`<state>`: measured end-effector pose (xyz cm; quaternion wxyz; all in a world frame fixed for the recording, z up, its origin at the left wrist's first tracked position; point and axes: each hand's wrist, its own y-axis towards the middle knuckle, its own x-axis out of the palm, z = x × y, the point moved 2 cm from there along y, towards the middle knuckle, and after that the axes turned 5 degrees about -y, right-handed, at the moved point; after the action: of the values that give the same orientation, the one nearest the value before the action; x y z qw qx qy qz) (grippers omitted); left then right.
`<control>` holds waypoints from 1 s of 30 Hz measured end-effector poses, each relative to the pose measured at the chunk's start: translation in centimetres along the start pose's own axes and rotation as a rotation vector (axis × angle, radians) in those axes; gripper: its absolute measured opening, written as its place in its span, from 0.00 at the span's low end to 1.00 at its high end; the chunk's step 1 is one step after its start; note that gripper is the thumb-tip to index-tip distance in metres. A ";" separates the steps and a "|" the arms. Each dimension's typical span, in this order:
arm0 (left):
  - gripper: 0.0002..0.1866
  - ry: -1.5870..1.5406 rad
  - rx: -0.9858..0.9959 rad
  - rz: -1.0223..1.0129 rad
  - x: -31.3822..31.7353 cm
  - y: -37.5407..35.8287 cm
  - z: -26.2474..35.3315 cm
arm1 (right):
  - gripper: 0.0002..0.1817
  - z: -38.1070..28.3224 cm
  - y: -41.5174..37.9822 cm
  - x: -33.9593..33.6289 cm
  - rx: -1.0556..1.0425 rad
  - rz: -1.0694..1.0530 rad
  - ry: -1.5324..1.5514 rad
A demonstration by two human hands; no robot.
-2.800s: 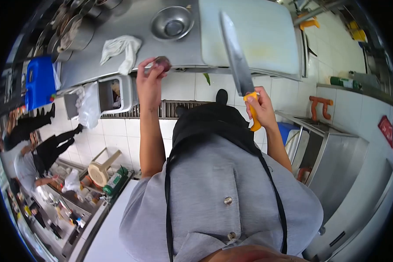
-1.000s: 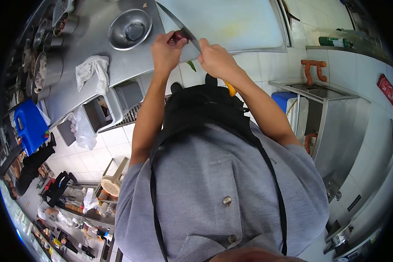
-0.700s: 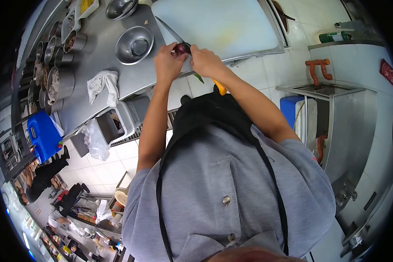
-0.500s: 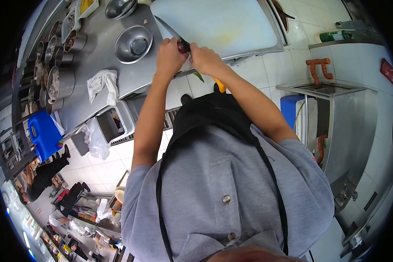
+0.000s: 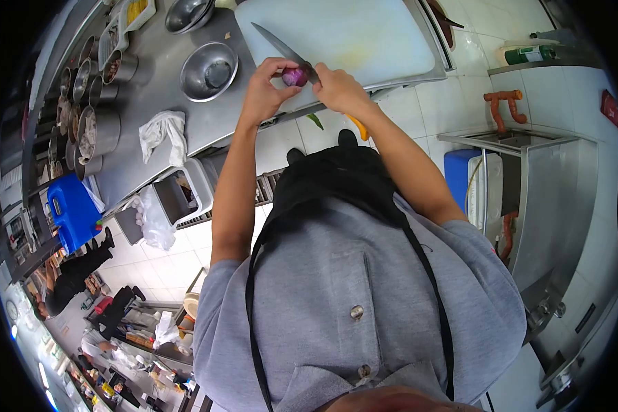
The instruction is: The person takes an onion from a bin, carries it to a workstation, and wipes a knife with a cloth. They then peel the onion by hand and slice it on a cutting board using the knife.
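Observation:
Between the fingers and thumb of my left hand [image 5: 264, 90] is a purple-red onion [image 5: 294, 76]. My right hand [image 5: 338, 90] is wrapped round the handle of a knife [image 5: 279, 44], whose yellow handle end [image 5: 358, 128] shows past my wrist. The long blade points toward the upper left, over the near left part of the white cutting board [image 5: 391, 41]. The onion lies against the base of the blade. Both hands are at the board's near edge.
On the steel counter at left are a metal bowl [image 5: 209, 71], a white cloth [image 5: 163, 137] and several metal pots [image 5: 100, 129]. A grey bin [image 5: 200, 187] stands below the counter edge. At right is a steel sink unit [image 5: 553, 199]. Other people [image 5: 79, 271] are in the background.
The onion, mostly covered by my fingers before, now shows its purple side. My left hand's grip has opened around it, and the knife and right hand have shifted slightly right and down.

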<state>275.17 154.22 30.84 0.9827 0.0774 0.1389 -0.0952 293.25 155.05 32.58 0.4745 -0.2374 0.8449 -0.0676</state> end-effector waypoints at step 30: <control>0.20 0.052 0.025 0.429 2.2 -1.8 -1.4 | 0.11 0.1 -5.7 -0.9 -0.146 0.029 -0.108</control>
<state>276.51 152.35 28.67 0.9755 0.1196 0.1433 0.1162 295.59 150.48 35.16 0.5016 -0.2623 0.8243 0.0141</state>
